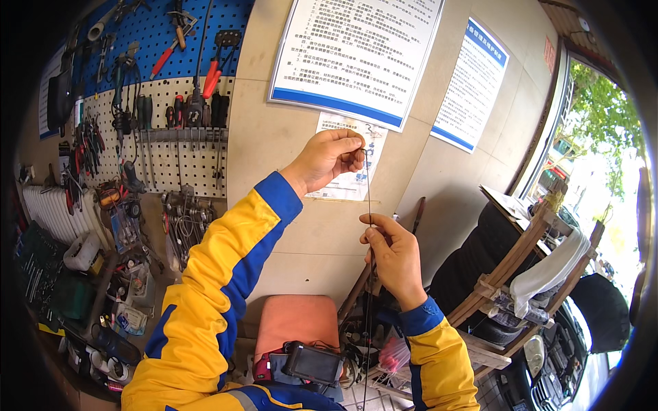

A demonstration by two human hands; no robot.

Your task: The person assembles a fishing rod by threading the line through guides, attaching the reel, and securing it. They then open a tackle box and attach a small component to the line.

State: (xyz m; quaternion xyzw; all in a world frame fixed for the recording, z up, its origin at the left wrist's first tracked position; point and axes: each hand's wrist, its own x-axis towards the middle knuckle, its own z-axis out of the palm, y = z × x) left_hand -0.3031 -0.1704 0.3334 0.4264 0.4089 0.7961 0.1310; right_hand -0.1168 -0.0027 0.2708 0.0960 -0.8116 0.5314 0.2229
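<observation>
Hanging near-vertical in head view: thin dark cord (369,185), long axis up-down. Upper end is pinched by left hand (330,159), before wall sheet (349,190). Lower stretch is met by right hand (395,257), set below and rightward, fingers narrow; firm grip cannot be told.

Left hand (327,161) pinches a thin dark cord (369,188) near its top — raised before a posted sheet (349,185). Right hand (396,264) pinches it lower down; the cord hangs near-vertical. Tools hang on a pegboard (157,90) at left; tyres (473,253) stand stacked at right — beside a wooden frame (504,274).
</observation>
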